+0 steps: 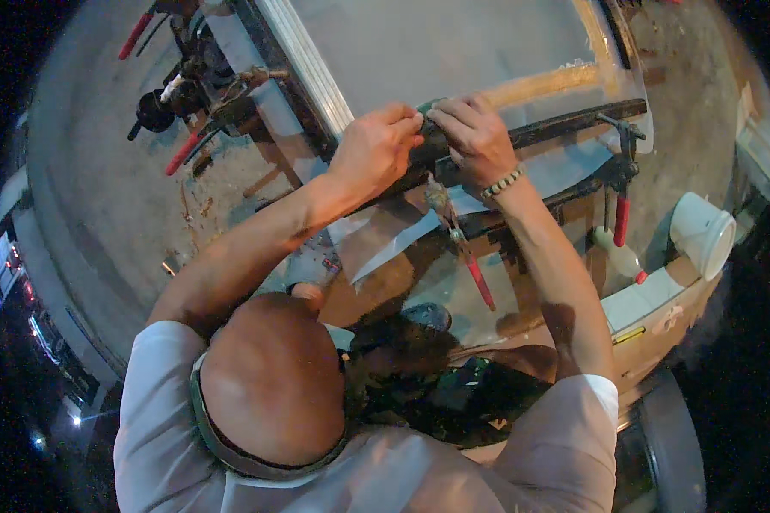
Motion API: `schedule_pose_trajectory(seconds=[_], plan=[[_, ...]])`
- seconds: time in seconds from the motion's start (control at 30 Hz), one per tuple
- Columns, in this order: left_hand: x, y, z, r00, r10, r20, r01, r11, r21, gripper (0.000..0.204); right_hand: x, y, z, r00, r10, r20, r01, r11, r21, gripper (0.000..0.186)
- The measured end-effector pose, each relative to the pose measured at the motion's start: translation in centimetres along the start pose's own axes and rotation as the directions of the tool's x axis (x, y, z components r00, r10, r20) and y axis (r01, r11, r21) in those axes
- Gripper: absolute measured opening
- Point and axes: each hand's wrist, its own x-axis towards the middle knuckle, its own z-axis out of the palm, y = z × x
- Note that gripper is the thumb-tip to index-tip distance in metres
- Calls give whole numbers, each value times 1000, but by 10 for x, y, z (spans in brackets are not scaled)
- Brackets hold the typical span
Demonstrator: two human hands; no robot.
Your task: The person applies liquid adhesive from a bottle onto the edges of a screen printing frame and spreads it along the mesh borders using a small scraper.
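Observation:
My left hand (381, 147) and my right hand (475, 141), with a beaded bracelet on its wrist, come together at the near edge of a framed panel (436, 51). Fingers of both are closed in a pinch around a small green piece (426, 109), mostly hidden by the fingertips; its kind cannot be made out. Beneath and beside the hands runs a dark bar (573, 126) along the panel's near side. A light wooden strip (547, 85) lies just beyond my right hand. Left of the panel is a ridged pale metal strip (306, 64).
Clamps with red handles surround the work: one clamp (479, 278) below my hands, another clamp (622, 214) at right, and more clamps (184, 152) at left. A white bucket (697, 229) and a red-capped bottle (620, 256) stand at right. White sheeting (398, 244) hangs under the bar.

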Motion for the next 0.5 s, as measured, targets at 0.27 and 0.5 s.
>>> schedule_pose_trajectory(seconds=[0.27,0.5], plan=[[25,5,9,998,15,62,-15,1000,0,22,-16,14,-5,993,12,-114,-22,996,-85,42],[32,14,20,990,-17,138,28,997,-78,20,-21,29,-14,986,33,-162,-46,996,-77,42]])
